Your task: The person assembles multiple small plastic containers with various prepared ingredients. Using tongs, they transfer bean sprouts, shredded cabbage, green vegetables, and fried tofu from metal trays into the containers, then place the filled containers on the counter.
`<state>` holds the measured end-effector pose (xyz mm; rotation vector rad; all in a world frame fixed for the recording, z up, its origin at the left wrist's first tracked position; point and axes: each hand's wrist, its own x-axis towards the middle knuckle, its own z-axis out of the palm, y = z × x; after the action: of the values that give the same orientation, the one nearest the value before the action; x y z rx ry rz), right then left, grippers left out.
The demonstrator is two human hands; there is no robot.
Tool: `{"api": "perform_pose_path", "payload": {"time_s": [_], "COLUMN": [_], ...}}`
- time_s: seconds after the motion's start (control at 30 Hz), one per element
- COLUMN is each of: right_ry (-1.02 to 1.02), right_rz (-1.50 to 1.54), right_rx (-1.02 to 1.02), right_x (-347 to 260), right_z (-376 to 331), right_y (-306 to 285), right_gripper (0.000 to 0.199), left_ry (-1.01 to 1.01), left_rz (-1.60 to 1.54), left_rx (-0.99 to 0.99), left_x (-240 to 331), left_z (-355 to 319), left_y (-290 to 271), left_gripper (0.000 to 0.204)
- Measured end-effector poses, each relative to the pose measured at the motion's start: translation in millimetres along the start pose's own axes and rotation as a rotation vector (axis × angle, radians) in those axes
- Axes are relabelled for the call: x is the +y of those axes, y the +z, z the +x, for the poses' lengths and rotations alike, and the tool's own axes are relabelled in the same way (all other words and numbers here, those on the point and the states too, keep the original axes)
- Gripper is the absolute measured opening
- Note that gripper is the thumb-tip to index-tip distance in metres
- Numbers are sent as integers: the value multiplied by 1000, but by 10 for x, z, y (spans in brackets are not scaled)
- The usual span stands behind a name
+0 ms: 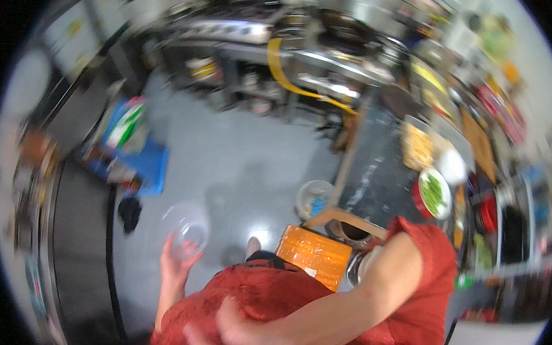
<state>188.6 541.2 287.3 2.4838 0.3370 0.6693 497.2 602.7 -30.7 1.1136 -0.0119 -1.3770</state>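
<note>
My left hand (179,264) is out to the left over the floor, closed on a clear round plastic bowl (186,227). Fingertips show through the bowl's see-through wall. Nothing can be made out inside it. My right hand (244,338) crosses low in front of my red shirt, blurred. Its visible fingers are apart, and I see nothing in them. Part of that hand is cut off by the lower edge.
To the right, a dark worktop (377,172) carries a bowl of chopped greens (434,193) and a tray of yellow pieces (418,148). An orange box (314,254) and a bin (314,199) stand on the floor. Stoves (228,29) line the back; blue crates (153,168) stand left.
</note>
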Motion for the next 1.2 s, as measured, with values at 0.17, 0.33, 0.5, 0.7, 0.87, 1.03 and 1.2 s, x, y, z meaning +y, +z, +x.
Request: {"api": "perform_pose_path", "payload": {"time_s": [0.17,0.33,0.5,0.7,0.87,1.03,1.2], "right_ry": [168,225,517,1256,1837,2232,2605], "right_rz": [-277,-344,-335,-194,-158,-323,-450], "right_rx": [-53,-219,-161,-664,-562,-453,-447], "right_x": [601,1331,1810,2176,2418,2710,3422], "right_z": [-148,-425,-765,-1606,-2808,-4709,-7007], "right_y": [476,460,983,1479,1511,1403,1322], "right_gripper": [40,48,34,41,23,30,52], "left_ry": [-93,-224,-304,-428,-581,-676,-655], "left_rz": [148,220,353,620,721,714,776], "left_rx": [54,3,-290,-501,-755,-953,-963], "left_x": [687,937,1143,1163,543,-319,-774], "left_z": [1003,2219,3541,4602,4961,5164,5381], "left_y": [443,1233,2319,3933,5215,6358,7425], "left_gripper": [66,65,70,59,54,57,56]}}
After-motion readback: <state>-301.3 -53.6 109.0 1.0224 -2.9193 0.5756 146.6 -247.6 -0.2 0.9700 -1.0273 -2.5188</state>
